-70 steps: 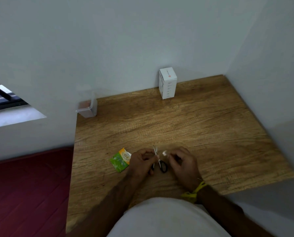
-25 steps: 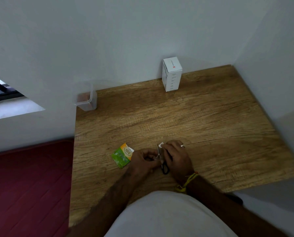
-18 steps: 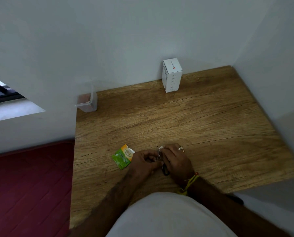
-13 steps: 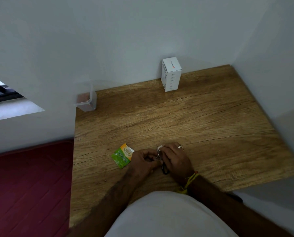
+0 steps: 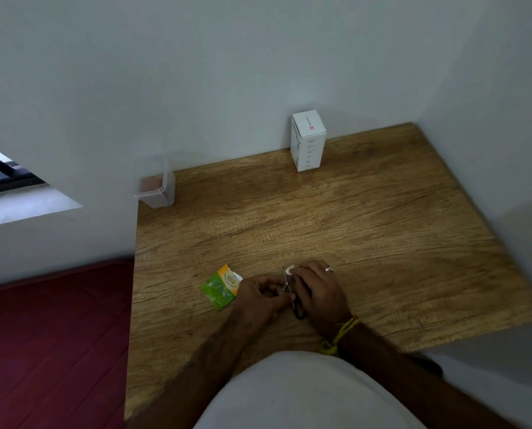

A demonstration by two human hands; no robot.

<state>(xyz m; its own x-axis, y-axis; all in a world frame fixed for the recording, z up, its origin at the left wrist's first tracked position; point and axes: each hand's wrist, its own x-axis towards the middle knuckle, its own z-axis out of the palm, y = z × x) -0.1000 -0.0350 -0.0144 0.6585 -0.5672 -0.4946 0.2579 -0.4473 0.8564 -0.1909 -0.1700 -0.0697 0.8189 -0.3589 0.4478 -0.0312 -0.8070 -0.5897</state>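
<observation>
Closer hands; scissors, white scrap btwn.

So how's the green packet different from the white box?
The green packet lies flat beside the left hand; the white box stands upright, farther back. The packet looks torn open; the box looks closed. Both sit on the wooden table.

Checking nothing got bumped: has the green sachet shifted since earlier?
No. The green sachet keeps the same gap to the left edge of the wooden table.
</observation>
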